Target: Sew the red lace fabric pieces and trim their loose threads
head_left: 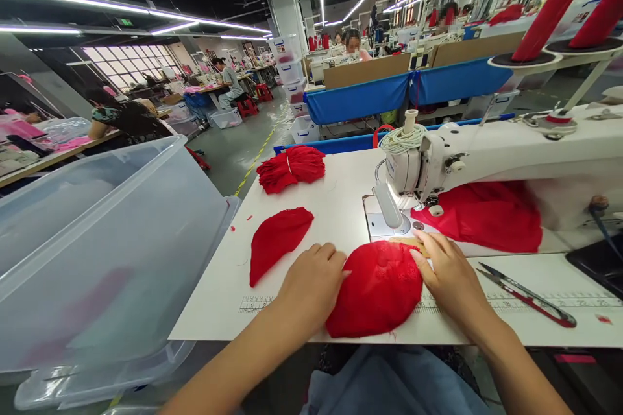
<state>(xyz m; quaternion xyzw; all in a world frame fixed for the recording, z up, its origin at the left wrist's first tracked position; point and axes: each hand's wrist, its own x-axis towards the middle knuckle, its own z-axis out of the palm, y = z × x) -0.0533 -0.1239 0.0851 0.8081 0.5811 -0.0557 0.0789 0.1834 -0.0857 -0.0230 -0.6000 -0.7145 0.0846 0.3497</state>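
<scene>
Table (pixel 209 318), smooth and white with a printed ruler scale (pixel 253 305) near its front edge, carries a rounded piece of thin red fabric (pixel 374 298). The left hand (pixel 316 282), loosely curled, touches the fabric's left edge; the right hand (pixel 445 269), half open, rests its thumb at the upper right edge; whether either pinches it, I cannot tell. Red-handled metal snips (pixel 535 305) lie to the right, a curved red fabric piece (pixel 277 240) to the left. Beyond are a glossy white sewing machine (pixel 491 152) and a crumpled, tied red fabric bundle (pixel 306 168), then blue cloth panels (pixel 360 100) and strip lights (pixel 92 2).
</scene>
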